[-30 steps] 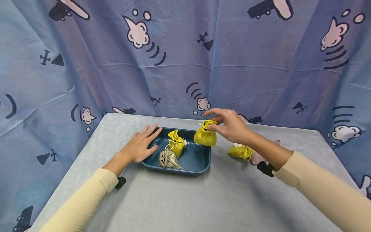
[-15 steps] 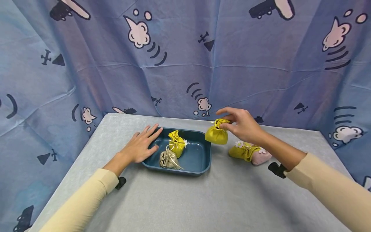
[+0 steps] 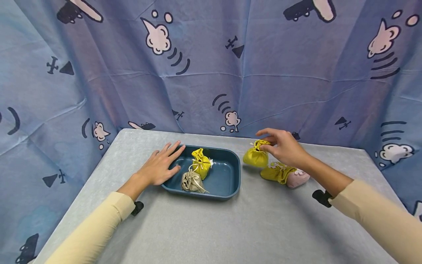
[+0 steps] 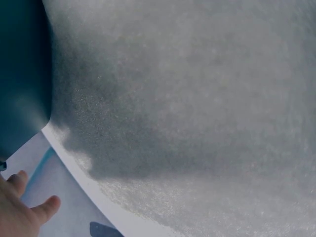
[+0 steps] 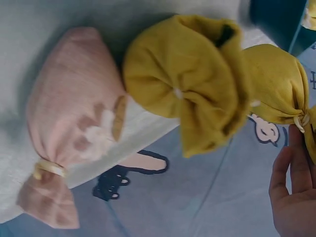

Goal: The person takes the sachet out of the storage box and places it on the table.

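The left hand (image 3: pixel 160 167) is resting, fingers spread, on the tray (image 3: pixel 201 196) rim. Right of the tray, the right hand (image 3: pixel 286 147) is pinching a yellow bag (image 3: pixel 255 157), apparently placing it; table (image 3: pixel 211 231) contact is looking uncertain. Release is calling for a seated base.

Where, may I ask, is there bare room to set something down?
Bare: the table in front of the blue tray, between the sleeves; also the tray's right end, past its yellow pouch. Crowded: right of the tray, where the right hand holds a second yellow pouch by a third and a pink pouch.
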{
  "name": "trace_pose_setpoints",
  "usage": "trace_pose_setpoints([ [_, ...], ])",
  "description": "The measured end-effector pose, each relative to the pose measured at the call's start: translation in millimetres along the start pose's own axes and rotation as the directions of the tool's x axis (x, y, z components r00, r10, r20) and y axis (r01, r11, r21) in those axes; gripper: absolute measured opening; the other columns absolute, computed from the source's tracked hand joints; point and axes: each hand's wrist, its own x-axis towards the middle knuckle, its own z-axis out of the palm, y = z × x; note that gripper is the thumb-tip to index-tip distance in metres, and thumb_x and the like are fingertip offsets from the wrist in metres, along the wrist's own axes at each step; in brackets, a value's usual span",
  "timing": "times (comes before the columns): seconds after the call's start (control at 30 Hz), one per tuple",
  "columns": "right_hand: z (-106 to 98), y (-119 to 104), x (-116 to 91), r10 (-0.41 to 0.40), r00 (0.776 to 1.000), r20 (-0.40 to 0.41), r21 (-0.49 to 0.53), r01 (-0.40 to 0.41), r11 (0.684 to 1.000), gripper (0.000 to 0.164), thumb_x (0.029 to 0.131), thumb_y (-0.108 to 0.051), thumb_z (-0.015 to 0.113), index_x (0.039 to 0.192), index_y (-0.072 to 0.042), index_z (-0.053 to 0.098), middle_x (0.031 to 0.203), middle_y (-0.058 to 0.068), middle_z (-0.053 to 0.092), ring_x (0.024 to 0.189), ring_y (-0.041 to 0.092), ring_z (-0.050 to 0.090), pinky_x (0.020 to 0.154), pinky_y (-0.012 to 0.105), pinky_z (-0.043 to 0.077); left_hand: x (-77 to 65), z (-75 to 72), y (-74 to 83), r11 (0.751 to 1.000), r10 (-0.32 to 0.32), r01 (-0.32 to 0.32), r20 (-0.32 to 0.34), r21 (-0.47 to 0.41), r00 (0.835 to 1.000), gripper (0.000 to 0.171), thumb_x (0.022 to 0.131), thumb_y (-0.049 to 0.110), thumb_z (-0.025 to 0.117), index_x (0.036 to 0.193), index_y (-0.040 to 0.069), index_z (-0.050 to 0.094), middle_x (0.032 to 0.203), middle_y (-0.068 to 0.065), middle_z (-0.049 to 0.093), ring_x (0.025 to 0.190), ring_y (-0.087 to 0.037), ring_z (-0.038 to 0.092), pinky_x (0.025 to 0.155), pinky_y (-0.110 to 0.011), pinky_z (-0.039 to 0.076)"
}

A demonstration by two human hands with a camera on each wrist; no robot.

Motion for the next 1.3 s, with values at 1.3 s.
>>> trace_pose_setpoints([
  [1.3,10,-2,10,-0.025,0.994,0.108,0.085,0.015,0.996,0.045,0.094,-0.008,0.069,0.136,-0.002,0.054,0.121,0.017,0.069,0.109,0.032,0.067,0.091,0.05,0.053,-0.7,-1.2,0.2,1.0,0.01,-0.01,-0.009,-0.011,1.0,0.069,0.102,0.041,0.048,0.161,0.025,0.017,0.167,-0.003,0.01,0.15,-0.037,0.014,0.109,-0.069,0.024],
])
